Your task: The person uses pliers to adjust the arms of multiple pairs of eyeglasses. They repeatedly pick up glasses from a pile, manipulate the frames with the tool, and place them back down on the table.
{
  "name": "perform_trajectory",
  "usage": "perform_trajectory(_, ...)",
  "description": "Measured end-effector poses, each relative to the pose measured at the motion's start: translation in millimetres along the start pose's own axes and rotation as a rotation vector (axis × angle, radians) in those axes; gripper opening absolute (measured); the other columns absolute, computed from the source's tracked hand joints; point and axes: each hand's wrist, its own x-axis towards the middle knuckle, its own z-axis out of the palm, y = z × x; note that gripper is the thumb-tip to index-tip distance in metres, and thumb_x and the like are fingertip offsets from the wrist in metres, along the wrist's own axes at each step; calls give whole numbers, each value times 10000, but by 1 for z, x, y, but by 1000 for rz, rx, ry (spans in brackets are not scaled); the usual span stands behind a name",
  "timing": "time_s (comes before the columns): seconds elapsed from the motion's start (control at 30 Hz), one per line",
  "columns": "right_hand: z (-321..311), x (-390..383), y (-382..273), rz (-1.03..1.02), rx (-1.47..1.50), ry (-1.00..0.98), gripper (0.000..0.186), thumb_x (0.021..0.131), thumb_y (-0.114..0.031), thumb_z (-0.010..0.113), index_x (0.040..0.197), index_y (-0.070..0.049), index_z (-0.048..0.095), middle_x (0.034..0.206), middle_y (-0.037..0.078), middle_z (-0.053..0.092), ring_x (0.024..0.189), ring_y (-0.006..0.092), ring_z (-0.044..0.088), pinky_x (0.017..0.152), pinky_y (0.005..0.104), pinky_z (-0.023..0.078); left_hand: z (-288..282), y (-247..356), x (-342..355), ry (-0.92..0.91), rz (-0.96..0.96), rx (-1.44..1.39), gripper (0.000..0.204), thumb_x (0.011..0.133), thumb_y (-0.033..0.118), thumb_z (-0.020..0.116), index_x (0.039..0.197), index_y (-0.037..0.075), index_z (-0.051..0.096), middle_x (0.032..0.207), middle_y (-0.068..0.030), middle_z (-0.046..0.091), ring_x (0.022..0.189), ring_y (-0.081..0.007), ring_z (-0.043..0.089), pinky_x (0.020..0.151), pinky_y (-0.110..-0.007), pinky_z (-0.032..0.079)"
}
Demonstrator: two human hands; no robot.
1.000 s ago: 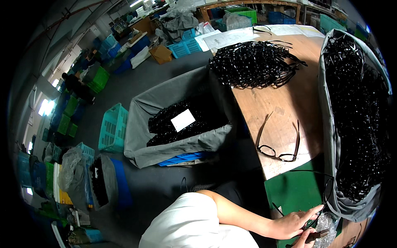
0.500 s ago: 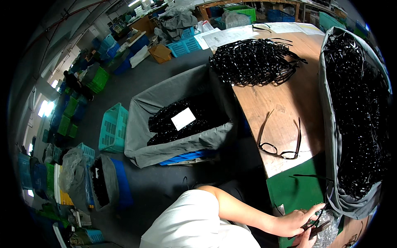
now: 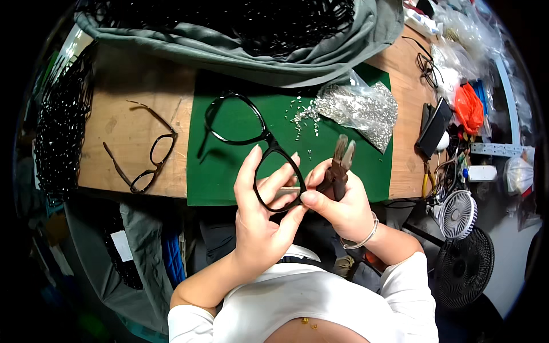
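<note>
My left hand (image 3: pixel 260 220) is closed on a black eyeglasses frame (image 3: pixel 267 136), its fingers reaching through and behind the nearer rim. The other rim extends up and left above the green mat (image 3: pixel 220 177). In my right hand (image 3: pixel 349 208) is a pair of pliers (image 3: pixel 341 160), jaws pointing up and away. That hand's thumb and forefinger also meet the outer edge of the nearer rim. Any small part between those fingertips is too small to make out. Past the pliers, a clear plastic bag (image 3: pixel 366 111) of tiny silvery pieces lies on the mat, with loose silvery pieces (image 3: pixel 306 119) spilled beside it.
Another pair of glasses (image 3: pixel 162 150) rests on the wooden table (image 3: pixel 117 114) at left, near a heap of black frames (image 3: pixel 63 123). A grey cloth-lined bin (image 3: pixel 229 54) of black frames stands behind the mat. At right are a phone (image 3: pixel 434 128) and a small fan (image 3: pixel 457 214).
The view has swung right and down from the room and floor bins to the mat. Both hands, at the lower right before, now show in the middle, still with the glasses and pliers.
</note>
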Motion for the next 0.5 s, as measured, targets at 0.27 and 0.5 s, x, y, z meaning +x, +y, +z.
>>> perform_trajectory(0.27,7,-4,12,-389,-457,0,141,760,-27,620,810,6,492,755,72,505,646,131,492,581,237,411,-6,-2,-10,13,264,367,846,692,-113,594,1303,5,20,1231,-187,433,932,-175,491,770,-243,469)
perform_trajectory(0.5,11,-7,10,-17,-27,-18,165,834,-140,573,885,-22,470,800,4,489,728,54,448,654,203,386,-1,-2,-8,60,206,241,829,702,-109,593,1302,-8,30,1210,-204,445,917,-180,510,789,-265,475)
